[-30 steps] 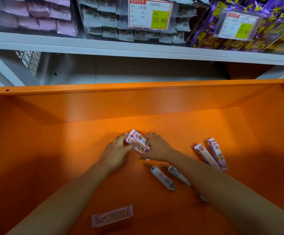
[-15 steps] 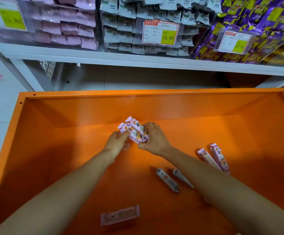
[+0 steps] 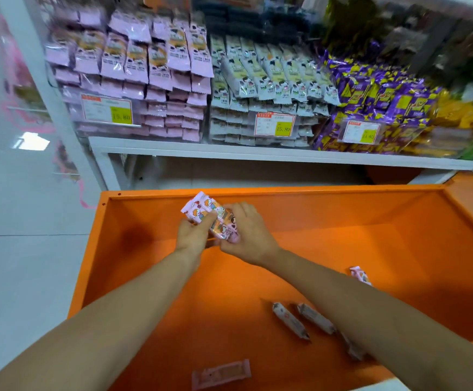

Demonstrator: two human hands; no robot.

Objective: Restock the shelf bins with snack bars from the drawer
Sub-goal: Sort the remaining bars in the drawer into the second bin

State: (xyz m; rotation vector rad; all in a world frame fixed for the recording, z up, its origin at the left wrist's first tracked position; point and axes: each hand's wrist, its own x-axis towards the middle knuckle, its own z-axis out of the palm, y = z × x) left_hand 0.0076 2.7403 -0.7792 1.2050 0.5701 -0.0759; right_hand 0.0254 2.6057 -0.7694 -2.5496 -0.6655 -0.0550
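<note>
Now held: left hand (image 3: 194, 232) and right hand (image 3: 248, 235) both curl round a small bundle of pink cartoon-printed film-wrapped snack bars (image 3: 210, 214), raised over the floor of the open orange metal drawer (image 3: 286, 190), near its back wall.
Handling: light, crinkly, slick wrappers, likely to slide apart; squeeze across the bundle's middle, not the crimped ends.
Loose in drawer: two grey-white wrapped bars (image 3: 290, 320) and a flat pale-pink bar (image 3: 221, 372).
Likely destination: clear shelf bin of pink packets (image 3: 156, 66), above.

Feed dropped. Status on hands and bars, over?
Left hand and right hand grip pink bars over drawer. Loose bars lie on drawer floor. Nothing blocks shelf bins.
</note>
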